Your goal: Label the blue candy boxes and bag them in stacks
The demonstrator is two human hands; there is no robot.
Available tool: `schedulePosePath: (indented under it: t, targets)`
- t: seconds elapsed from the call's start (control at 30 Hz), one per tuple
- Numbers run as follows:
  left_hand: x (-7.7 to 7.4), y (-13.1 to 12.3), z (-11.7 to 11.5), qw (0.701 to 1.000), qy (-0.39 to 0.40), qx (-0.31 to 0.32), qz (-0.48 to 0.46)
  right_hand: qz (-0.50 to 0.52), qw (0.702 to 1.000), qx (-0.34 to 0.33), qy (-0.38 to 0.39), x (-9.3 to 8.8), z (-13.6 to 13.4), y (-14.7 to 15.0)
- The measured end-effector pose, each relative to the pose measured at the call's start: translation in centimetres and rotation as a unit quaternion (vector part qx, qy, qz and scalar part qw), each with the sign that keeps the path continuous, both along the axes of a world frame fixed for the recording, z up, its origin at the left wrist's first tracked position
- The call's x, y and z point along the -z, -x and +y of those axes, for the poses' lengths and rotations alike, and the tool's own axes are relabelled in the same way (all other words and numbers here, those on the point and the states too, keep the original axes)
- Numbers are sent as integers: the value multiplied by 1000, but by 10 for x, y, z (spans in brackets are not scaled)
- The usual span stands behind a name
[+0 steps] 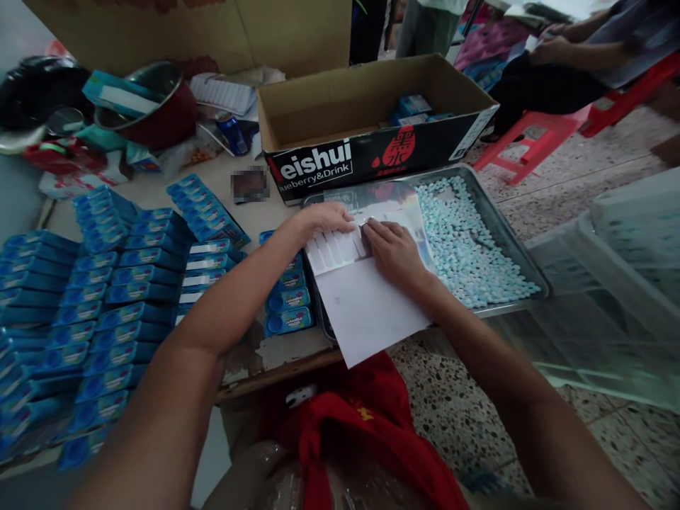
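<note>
A white sheet of paper (366,312) lies over the near end of a metal tray (494,219) and carries a row of small white containers (337,249). My left hand (324,216) curls over the far end of that row, fingers bent down onto it. Flat beside the row rests my right hand (393,251), its fingertips pressed against the containers. The right side of the tray is heaped with small pale blue candies (467,241).
Several rows of blue candy packs (106,283) cover the table on the left. An open cardboard box (366,120) stands behind the tray. A red pot (154,106) and clutter sit at the back left. A person sits on a red stool (531,142) far right. Clear plastic bins (610,283) stand right.
</note>
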State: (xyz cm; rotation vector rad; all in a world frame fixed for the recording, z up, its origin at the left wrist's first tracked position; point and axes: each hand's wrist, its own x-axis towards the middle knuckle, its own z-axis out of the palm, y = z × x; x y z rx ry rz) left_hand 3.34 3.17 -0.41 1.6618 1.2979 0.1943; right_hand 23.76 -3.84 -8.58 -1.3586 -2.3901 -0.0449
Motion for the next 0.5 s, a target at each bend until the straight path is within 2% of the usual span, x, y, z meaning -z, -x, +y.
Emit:
schedulePosePath:
  t: [0.07,0.17,0.3,0.4,0.5]
  targets:
    - [0,0,1,999,21,34,21,16,1000,6,-20,1,-5,-5]
    - [-3,-4,1,996,-6,65,54,22,998,19,-55,-3,-7,-9]
    - [-7,-10,-3,993,-29,89,71,13,994,69,-87,-16,0,-7]
    - [-8,-13,-5,991,-55,97,77,-10,995,37,-88,-24,7,-5]
    - [-8,-12,-7,992,-87,65,66,-28,996,6,-84,-25,9,-5]
